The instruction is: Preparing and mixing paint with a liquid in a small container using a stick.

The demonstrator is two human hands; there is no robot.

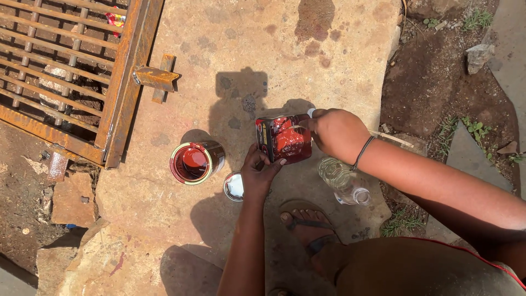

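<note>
Two hands on small dark rectangular tin smeared red, above stone slab's middle: left hand fingers clamped beneath, right hand closed over top edge. Long axis roughly level, mouth toward round open tin of red paint. Best kept steady, tipped slowly. Clear plastic bottle alongside.

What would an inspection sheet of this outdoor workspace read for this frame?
Surface: stained stone slab.
Job's things: red container held between both hands; open paint can with red paint; lid beside it.
Clutter: clear bottle lying near the sandalled foot.
Grippers: left hand supports the container from below; right hand grips its side.
Cables: nothing seen.
Surroundings: rusty metal grille, soil, weeds.
</note>
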